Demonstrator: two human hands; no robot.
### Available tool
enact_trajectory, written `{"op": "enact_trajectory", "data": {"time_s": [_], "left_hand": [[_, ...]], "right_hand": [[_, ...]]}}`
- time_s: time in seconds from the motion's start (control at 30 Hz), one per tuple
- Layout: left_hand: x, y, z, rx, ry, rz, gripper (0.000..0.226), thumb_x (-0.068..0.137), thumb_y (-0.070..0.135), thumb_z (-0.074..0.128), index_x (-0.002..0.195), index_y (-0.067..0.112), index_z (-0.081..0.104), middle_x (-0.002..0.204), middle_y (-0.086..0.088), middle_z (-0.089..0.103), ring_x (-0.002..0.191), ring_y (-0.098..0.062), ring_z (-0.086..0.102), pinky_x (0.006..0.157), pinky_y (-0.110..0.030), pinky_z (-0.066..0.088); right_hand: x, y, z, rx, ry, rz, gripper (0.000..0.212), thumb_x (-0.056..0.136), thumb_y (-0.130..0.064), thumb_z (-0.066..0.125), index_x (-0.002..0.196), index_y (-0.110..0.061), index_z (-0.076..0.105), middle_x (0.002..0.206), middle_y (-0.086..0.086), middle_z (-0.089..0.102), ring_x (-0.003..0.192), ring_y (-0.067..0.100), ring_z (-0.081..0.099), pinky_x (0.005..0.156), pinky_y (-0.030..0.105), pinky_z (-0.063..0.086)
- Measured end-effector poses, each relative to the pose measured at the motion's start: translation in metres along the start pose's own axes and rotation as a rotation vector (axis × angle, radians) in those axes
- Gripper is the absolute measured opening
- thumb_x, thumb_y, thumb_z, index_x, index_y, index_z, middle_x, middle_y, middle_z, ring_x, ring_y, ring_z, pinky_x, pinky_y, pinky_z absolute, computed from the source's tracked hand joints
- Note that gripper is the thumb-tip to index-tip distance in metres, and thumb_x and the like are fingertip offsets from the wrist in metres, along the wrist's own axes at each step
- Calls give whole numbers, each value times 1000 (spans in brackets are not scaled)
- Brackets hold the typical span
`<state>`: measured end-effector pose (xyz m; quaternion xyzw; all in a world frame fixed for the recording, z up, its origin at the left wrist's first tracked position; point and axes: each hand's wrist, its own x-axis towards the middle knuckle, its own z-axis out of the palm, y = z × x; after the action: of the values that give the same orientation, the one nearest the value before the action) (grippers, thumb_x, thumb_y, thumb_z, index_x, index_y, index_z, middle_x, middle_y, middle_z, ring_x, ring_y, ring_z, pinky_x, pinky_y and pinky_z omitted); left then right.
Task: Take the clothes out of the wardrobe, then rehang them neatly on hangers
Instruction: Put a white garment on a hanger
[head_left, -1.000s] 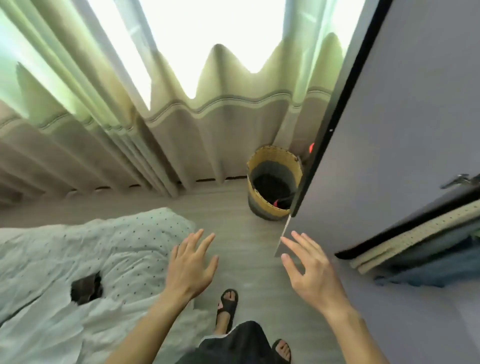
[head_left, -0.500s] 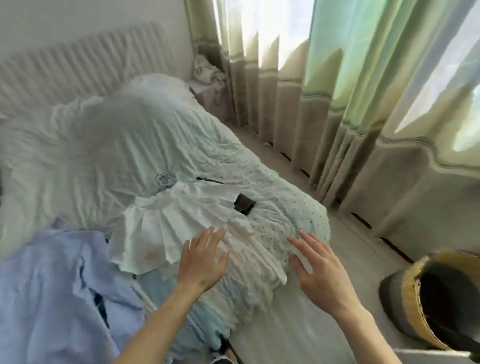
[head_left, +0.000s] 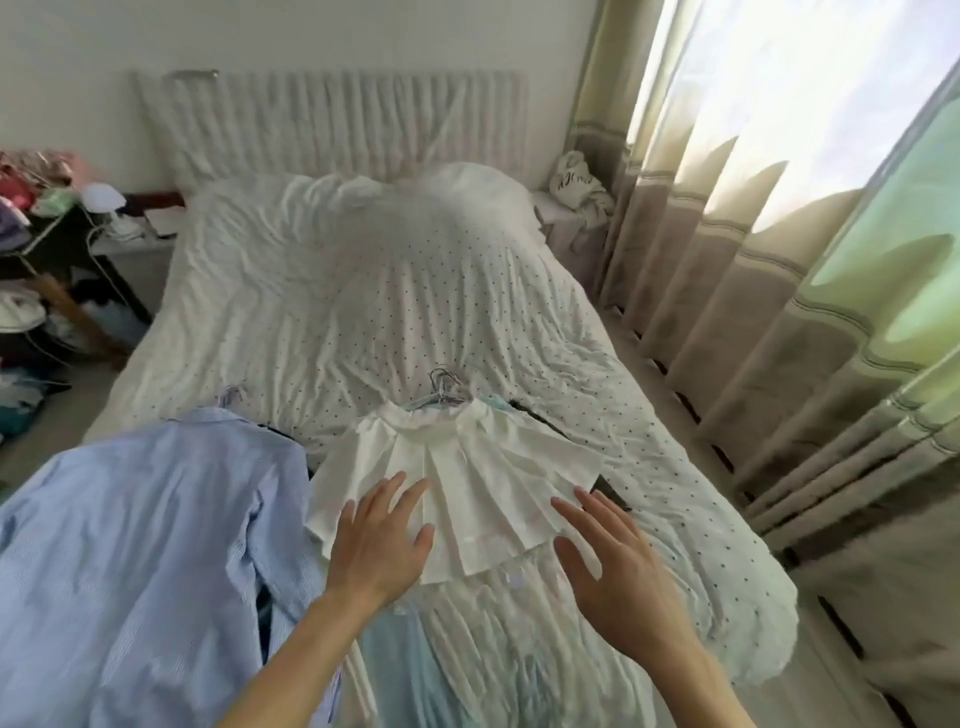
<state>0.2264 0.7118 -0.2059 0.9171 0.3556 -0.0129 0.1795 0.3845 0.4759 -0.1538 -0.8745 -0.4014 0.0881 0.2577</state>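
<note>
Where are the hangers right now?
In the head view, the hangers lie near the middle of the bed, at the top edge of the white skirt and to the right of the blue shirt.

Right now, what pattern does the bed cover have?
The bed cover is white with small dark dots, seen best in the head view.

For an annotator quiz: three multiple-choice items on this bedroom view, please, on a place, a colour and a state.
1. Where is the blue striped shirt? A in a basket; B on the bed, left of the pleated garment; C on a rail.
2. The pleated garment's colour? A red; B black; C white.
3. Left hand and right hand? A both open; B both fists; C gripping a phone.
B: it lies there on the cover. C: its cloth is white. A: fingers spread, holding nothing.
</note>
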Motion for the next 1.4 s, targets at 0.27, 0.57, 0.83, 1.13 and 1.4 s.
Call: {"op": "enact_trajectory", "data": {"time_s": [0.27,0.57,0.83,1.13,1.4], "left_hand": [[70,-40,-11,8,-33,-138,60,99,49,37,156,37,23,164,6,19,151,-15,15,122,-42,13],[191,-64,14,54,-198,-313,59,103,44,36,157,36,16,166,5,9,153,-15,6,123,-43,9],[284,-102,77,94,-322,-442,59,101,44,38,157,35,19,166,4,13,152,-17,10,123,-43,13],[389,-166,132,63,-316,-483,63,102,32,43,158,27,16,166,-2,11,149,-25,23,116,-41,26],[435,-209,141,16,-437,-465,40,104,33,43,142,21,45,133,-6,51,122,-31,51,95,-42,45]], "right_hand": [[111,11,24,-108,-145,-70,46,100,-52,41,145,-47,41,158,-18,29,149,5,17,119,31,25],[266,77,100,-173,-447,-32,55,101,-56,30,154,-43,22,164,-12,14,152,12,8,122,33,15],[393,132,200,-233,-677,74,58,103,-44,32,156,-24,21,164,0,21,147,24,25,120,38,24],[474,156,319,-129,-668,123,53,102,-23,43,151,-15,23,157,8,28,123,35,53,86,44,49],[467,156,341,-73,-508,287,52,94,-23,61,141,-13,41,135,18,42,105,45,59,75,47,48]]}}
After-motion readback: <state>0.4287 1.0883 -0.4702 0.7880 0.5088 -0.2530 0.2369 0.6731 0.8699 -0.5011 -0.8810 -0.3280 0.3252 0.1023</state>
